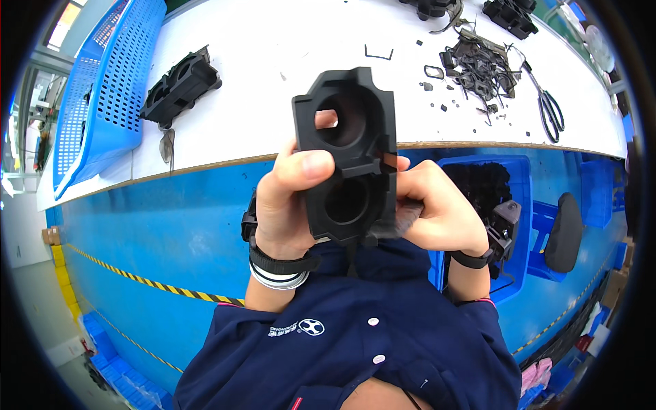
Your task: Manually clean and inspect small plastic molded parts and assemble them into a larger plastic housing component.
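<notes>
In front of my chest a black moulded plastic housing (348,158) with two round openings is held up over the table's near edge. My left hand (290,184) grips its left side, thumb across the front; a fingertip shows through the upper opening. My right hand (441,208) is closed at the housing's right side, its fingers partly hidden behind it. A blurred grey strip (404,219) sticks out between that hand and the lower part of the housing; its kind is unclear.
A similar black housing (181,87) lies on the white table (253,82) beside a blue perforated basket (102,96). Black scraps (482,68) are heaped at the right, near scissors (547,109). Below the table edge, a blue bin (523,225) holds black parts.
</notes>
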### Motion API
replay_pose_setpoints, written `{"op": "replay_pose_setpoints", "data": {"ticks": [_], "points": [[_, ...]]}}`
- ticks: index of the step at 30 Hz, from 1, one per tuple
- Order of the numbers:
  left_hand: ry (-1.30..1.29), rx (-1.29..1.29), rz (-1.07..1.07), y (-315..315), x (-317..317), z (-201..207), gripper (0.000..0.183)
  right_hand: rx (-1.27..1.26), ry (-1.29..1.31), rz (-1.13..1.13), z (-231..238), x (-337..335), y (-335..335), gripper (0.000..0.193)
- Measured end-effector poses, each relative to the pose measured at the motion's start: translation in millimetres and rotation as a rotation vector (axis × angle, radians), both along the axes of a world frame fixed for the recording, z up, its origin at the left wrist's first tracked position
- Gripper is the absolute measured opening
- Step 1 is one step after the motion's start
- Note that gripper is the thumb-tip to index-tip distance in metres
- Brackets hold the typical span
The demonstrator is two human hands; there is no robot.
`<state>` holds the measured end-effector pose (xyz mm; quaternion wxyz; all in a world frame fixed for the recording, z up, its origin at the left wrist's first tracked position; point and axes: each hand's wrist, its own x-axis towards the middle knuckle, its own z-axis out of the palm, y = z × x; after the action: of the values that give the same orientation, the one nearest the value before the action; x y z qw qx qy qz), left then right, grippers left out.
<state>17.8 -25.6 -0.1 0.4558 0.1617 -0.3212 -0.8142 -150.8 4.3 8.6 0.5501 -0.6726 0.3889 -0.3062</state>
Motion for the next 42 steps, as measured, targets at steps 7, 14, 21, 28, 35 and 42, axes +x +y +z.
{"op": "replay_pose_setpoints", "data": {"ticks": [7, 14, 21, 28, 35, 42], "points": [[-0.262, -0.075, -0.023, 2.5, 2.0, 1.3, 0.069, 0.156, -0.294, -0.129, -12.0, 9.1, 9.1, 0.009], [0.225, 0.059, 0.029, -7.7, 2.3, -6.3, 0.085, 0.270, -0.661, -0.257, -14.2, 8.6, 16.2, 0.020], [0.227, -0.086, 0.130, -5.6, -5.2, -11.7, 0.085, 0.230, -0.459, -0.301, -20.4, 20.0, 19.8, 0.018], [-0.124, -0.131, 0.204, 4.7, -8.1, 2.5, 0.092, 0.287, -0.732, -0.439, -24.7, 26.1, 22.9, 0.020], [0.648, 0.282, -0.069, -2.7, -0.2, -16.8, 0.079, 0.046, -0.839, -0.468, -21.9, 5.4, 18.4, 0.013], [0.636, 0.337, -0.121, -2.4, 1.5, -19.4, 0.080, -0.293, -0.250, -0.709, -16.3, -36.7, 16.0, 0.035]]}}
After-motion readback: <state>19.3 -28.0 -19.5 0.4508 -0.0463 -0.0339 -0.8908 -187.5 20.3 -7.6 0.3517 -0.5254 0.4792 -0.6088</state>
